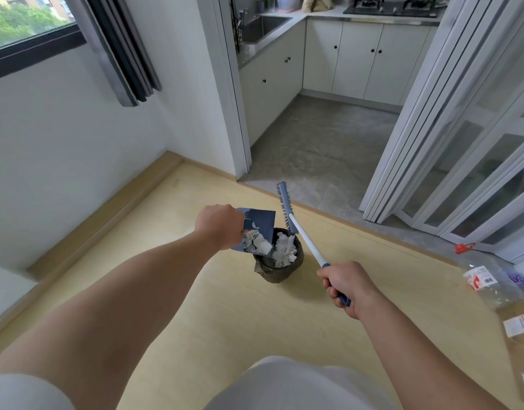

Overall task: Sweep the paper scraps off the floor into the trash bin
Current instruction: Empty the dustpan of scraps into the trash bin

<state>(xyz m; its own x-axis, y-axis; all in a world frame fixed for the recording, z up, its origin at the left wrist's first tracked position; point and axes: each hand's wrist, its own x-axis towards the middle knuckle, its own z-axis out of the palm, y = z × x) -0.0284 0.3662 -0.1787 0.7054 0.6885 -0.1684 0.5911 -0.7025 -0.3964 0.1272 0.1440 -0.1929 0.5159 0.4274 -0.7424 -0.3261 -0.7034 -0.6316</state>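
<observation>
Nearest us we see pale clothing [284,386], then bare forearms. Our right hand [343,287] curls round the blue grip of the broom [302,235], whose head sits just beyond the trash bin [277,269]. Our left hand [219,226] holds the dustpan [259,221] tilted over the bin's rim. Paper scraps [258,245] lie in both. The bin stands on the wooden floor [195,291].

You are in a home, where a pale wood-look floor [195,291] runs beneath a window [24,25] with a grey curtain [121,48]. Past the folded-back glass door [462,143] lies a small kitchen [323,137], with white cabinets [358,57], a steel sink [262,26] and a gas hob [394,7].
</observation>
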